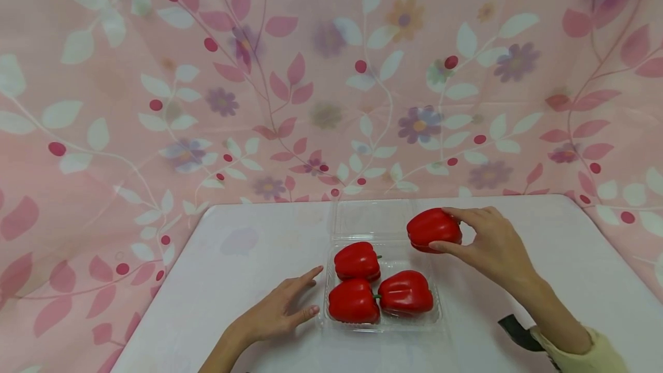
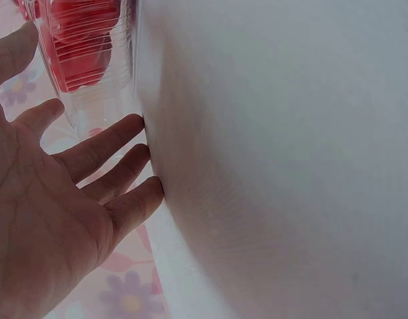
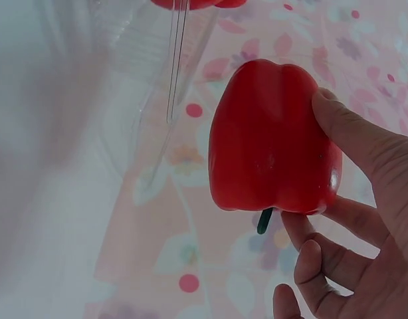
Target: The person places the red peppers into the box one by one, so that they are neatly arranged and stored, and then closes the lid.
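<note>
A red bell pepper (image 1: pixel 434 230) is pinched between the thumb and fingers of my right hand (image 1: pixel 492 246), held above the back right of a clear plastic container (image 1: pixel 439 311). In the right wrist view this pepper (image 3: pixel 274 136) shows a short green stem. Three more red peppers lie in the container: one at back left (image 1: pixel 357 261), one at front left (image 1: pixel 354 301), one at front right (image 1: pixel 406 293). My left hand (image 1: pixel 277 308) is just left of the container, fingers spread and holding nothing. In the left wrist view, some fingertips of the left hand (image 2: pixel 64 193) touch the white tabletop.
The container's clear lid (image 1: pixel 373 219) lies folded back behind it on the white table (image 1: pixel 248 252). A pink floral cloth (image 1: pixel 311 85) hangs behind the table. A dark strap (image 1: pixel 519 334) is near the right wrist, by a pale sleeve (image 1: pixel 590 353).
</note>
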`<state>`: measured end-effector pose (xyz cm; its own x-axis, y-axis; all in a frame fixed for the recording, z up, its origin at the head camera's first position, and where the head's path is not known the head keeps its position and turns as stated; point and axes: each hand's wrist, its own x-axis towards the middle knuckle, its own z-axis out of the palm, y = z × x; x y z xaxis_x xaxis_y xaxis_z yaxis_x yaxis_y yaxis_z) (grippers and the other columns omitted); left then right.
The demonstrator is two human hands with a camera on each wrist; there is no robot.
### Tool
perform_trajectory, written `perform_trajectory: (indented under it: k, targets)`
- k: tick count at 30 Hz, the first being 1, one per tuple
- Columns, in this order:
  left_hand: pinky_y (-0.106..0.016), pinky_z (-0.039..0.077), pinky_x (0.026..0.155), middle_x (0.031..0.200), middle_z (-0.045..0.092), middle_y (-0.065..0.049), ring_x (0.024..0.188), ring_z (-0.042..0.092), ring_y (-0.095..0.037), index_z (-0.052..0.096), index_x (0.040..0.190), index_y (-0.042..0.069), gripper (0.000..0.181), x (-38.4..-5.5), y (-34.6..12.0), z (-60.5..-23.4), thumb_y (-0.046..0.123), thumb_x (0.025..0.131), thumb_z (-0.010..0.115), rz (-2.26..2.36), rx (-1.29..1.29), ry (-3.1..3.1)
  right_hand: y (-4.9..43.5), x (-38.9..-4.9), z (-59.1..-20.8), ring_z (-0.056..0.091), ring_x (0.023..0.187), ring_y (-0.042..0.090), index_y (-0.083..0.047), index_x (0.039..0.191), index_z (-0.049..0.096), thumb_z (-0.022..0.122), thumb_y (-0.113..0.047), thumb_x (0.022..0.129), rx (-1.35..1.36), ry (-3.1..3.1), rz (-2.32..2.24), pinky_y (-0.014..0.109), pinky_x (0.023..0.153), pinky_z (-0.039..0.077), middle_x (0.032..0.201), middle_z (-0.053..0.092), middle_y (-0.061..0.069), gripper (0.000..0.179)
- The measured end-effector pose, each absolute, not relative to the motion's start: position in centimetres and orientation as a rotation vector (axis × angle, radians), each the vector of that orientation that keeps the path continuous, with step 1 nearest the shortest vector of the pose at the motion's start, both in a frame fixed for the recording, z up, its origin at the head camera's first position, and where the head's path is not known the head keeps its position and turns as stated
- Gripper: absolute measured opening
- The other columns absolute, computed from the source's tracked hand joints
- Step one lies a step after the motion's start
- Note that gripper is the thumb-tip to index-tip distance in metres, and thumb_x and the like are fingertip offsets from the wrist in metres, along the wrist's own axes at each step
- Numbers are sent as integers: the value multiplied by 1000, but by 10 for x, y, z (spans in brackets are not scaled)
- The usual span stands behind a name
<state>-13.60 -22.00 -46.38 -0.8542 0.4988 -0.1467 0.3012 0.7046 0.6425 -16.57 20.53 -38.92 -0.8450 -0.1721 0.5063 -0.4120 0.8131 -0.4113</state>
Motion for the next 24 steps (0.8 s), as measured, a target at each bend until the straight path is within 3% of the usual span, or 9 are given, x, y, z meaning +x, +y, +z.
perform_trajectory:
  k: [24]
  targets:
    - [-65,41,97,145,49,0,133,40,-27,23,156,39,75,-137,-220,-465,56,92,58,899,635,2605,176,-165,-402,56,95,27,-10,123,69,94,-33,64,487,-2522,748,52,74,53,109,72,10,68]
